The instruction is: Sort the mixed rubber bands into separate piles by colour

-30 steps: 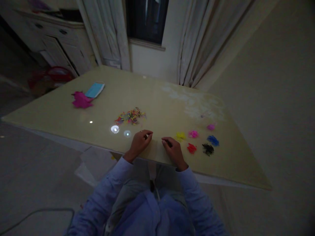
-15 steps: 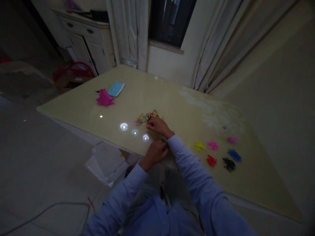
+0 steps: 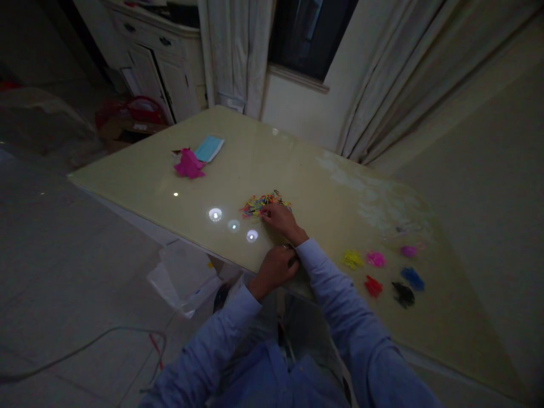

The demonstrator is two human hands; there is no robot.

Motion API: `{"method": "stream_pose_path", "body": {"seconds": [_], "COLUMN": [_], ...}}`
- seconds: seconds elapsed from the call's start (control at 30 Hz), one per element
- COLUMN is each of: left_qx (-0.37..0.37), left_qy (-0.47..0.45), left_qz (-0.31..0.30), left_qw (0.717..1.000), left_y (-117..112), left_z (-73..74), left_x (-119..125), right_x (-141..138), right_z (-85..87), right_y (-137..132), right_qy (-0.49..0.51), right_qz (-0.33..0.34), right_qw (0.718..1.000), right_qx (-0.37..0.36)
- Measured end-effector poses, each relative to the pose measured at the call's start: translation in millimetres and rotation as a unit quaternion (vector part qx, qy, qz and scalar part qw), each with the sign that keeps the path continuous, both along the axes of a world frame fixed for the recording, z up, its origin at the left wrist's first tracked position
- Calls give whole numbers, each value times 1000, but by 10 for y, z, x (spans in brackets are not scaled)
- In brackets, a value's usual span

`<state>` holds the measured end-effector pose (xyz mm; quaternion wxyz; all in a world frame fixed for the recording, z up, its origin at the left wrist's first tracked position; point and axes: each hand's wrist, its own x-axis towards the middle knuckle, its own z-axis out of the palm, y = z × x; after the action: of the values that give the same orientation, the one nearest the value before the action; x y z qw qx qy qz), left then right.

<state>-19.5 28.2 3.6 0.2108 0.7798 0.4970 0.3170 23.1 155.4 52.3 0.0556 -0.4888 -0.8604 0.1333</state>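
Observation:
A mixed heap of small coloured rubber bands (image 3: 257, 205) lies near the middle of the pale table. My right hand (image 3: 280, 220) reaches over its near right side, thumb and fingertips pinched together at the heap; what is between them is too small to make out. Close to the table's front edge, my left hand (image 3: 276, 269) rests below the right wrist with its fingers curled closed, and whatever may be inside them is hidden. Off to the right lie single-colour piles: yellow bands (image 3: 352, 259), pink bands (image 3: 375, 259), red bands (image 3: 373, 286), black bands (image 3: 403, 294) and blue bands (image 3: 412, 279).
A purple item (image 3: 408, 251) sits beyond the blue pile. At the far left of the table (image 3: 297, 170) are crumpled magenta paper (image 3: 189, 164) and a light blue face mask (image 3: 209, 148). Plastic sheeting (image 3: 185, 277) lies below the front edge, and a cable (image 3: 85, 345) runs over the floor.
The view has shifted slightly, so the table's contents appear a little displaced. My right hand stays pinched at the heap, and my left hand remains curled by the table edge.

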Motion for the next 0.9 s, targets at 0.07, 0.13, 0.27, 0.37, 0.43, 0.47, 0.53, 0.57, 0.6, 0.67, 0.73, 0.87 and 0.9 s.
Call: {"method": "stream_pose_path", "body": {"seconds": [0.07,0.13,0.27,0.37,0.43,0.47,0.53,0.57,0.6,0.67,0.73,0.87,0.9], "left_qx": [-3,-5,-2,-3,-2,-2,-4,-7,-9,-10,-8,-13,-16], "left_qy": [-4,-6,-14,-13,-12,-12,-15,-17,-18,-19,-21,-21,-21], "left_qz": [-1,-3,-4,-3,-3,-4,-7,-8,-9,-7,-4,-2,-3], "left_qw": [1000,1000,1000,1000,1000,1000,1000,1000,1000,1000,1000,1000,1000], "left_y": [-5,-8,-9,-9,-8,-8,-7,-5,-4,-1,1,2,1], "left_z": [18,26,17,8,9,11,14,12,9,-2,-13,-8,-2], "left_x": [-1,-1,0,-2,-3,-5,-6,-6,-6,-4,-1,-2,-4], "right_x": [-2,-5,-11,-13,-7,-2,12,20,28,39,40,9,-1], "right_z": [9,23,32,24,23,25,31,33,33,28,15,-15,-18], "right_y": [10,14,11,8,10,12,20,24,29,37,45,58,59], "right_qy": [-7,-19,-52,-64,-67,-67,-64,-61,-58,-51,-47,-51,-54], "right_qz": [3,7,28,36,34,31,28,27,28,35,45,49,47], "right_qw": [1000,1000,998,997,997,997,997,997,998,998,997,997,997], "right_qx": [-2,1,20,33,31,29,26,25,25,27,30,23,20]}}
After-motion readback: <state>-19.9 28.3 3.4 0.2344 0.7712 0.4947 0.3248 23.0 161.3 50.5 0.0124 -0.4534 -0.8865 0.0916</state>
